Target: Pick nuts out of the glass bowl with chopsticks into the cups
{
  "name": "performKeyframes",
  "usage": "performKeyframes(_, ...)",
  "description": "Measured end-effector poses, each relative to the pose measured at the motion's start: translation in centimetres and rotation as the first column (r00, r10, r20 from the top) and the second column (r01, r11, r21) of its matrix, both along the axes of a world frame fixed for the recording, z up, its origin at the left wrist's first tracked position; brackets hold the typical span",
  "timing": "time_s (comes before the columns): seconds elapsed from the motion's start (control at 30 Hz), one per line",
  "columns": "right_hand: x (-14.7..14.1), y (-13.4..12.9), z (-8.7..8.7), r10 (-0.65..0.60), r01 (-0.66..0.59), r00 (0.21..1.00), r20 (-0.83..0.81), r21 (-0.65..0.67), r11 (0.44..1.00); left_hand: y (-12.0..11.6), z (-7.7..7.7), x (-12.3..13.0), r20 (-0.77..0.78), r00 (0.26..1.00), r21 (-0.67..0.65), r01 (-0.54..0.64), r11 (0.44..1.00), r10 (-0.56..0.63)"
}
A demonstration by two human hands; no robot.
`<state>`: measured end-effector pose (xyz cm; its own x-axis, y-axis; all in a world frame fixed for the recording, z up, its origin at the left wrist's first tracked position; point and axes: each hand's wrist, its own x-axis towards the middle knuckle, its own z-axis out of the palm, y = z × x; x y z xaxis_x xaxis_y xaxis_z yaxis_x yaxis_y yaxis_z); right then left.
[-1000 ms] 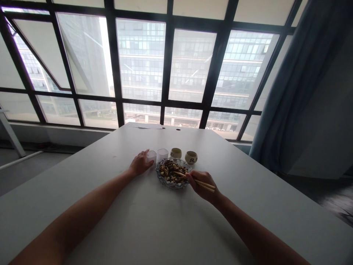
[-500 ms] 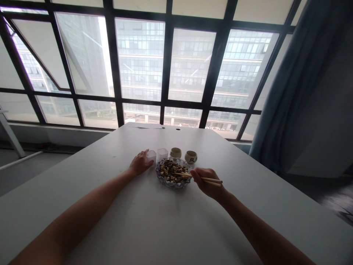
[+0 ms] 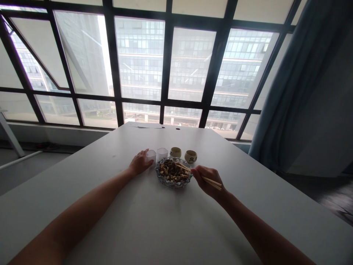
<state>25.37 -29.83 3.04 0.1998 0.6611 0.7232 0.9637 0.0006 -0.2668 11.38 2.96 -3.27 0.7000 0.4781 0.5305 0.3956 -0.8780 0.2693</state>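
Chopsticks [image 3: 211, 182] are gripped in my right hand [image 3: 206, 179], their tips over the back part of a scalloped glass bowl [image 3: 173, 185]. Inside the bowl lies a mix of peanuts [image 3: 165, 173] and darker, thin pieces that look like seeds. My left hand [image 3: 139, 162] is curled around the near left side of a translucent plastic cup [image 3: 151, 154], which stands on the table. Beside it is a second translucent cup [image 3: 162, 153]. Whether the tips pinch anything is too small to tell.
Two small cream cups with dark characters, one behind the bowl [image 3: 175, 152] and one farther right [image 3: 191, 156], stand on the white table [image 3: 154, 221]. Large windows rise beyond the table. A blue curtain [image 3: 286, 92] hangs at the right.
The chopstick tips have lifted and shifted toward the back of the bowl, and the chopsticks now slant more steeply. My left hand stays at the plastic cup.
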Motion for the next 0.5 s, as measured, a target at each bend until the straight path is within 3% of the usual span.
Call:
performKeyframes(0.23, -0.55, 0.06, -0.14, 0.101, -0.108, 0.985, -0.136, -0.042, 0.993, 0.01, 0.02, 0.05, -0.001, 1.000, -0.007, 0.001, 1.000, -0.001)
performKeyframes(0.5, -0.90, 0.56, -0.69, 0.117, -0.111, 0.992, 0.044, -0.133, 0.985, -0.24, 0.16, 0.02, 0.004, 1.000, -0.016, -0.007, 1.000, 0.007)
